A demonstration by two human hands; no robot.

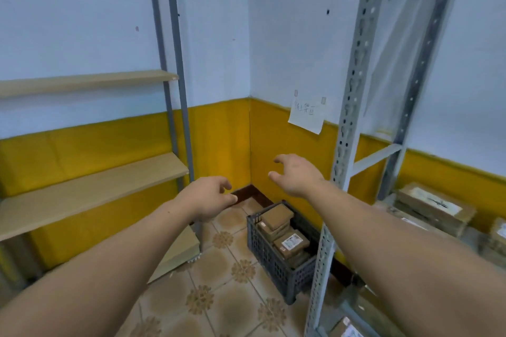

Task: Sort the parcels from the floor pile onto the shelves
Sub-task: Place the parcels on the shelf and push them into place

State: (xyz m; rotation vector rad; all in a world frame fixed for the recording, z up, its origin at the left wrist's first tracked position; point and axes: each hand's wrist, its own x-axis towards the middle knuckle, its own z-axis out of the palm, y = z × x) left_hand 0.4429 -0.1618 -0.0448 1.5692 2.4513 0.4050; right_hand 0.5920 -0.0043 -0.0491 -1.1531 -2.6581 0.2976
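A dark plastic crate (pixel 269 260) stands on the tiled floor in the corner, filled with several brown cardboard parcels (pixel 276 217). Both my arms reach forward above it. My left hand (pixel 209 197) hangs over the floor left of the crate, fingers loosely curled, holding nothing. My right hand (pixel 294 174) is higher, in front of the yellow wall, fingers spread and relaxed, also holding nothing. Wooden shelves (pixel 90 191) on the left carry no parcels. More taped parcels (pixel 435 206) lie on the metal rack at the right.
A perforated metal rack upright (pixel 345 128) stands just right of the crate, close to my right forearm. A paper note (pixel 306 115) is taped on the wall. A low wooden shelf board (pixel 180 252) sits near the floor on the left. Patterned tiles (pixel 219 295) cover the floor.
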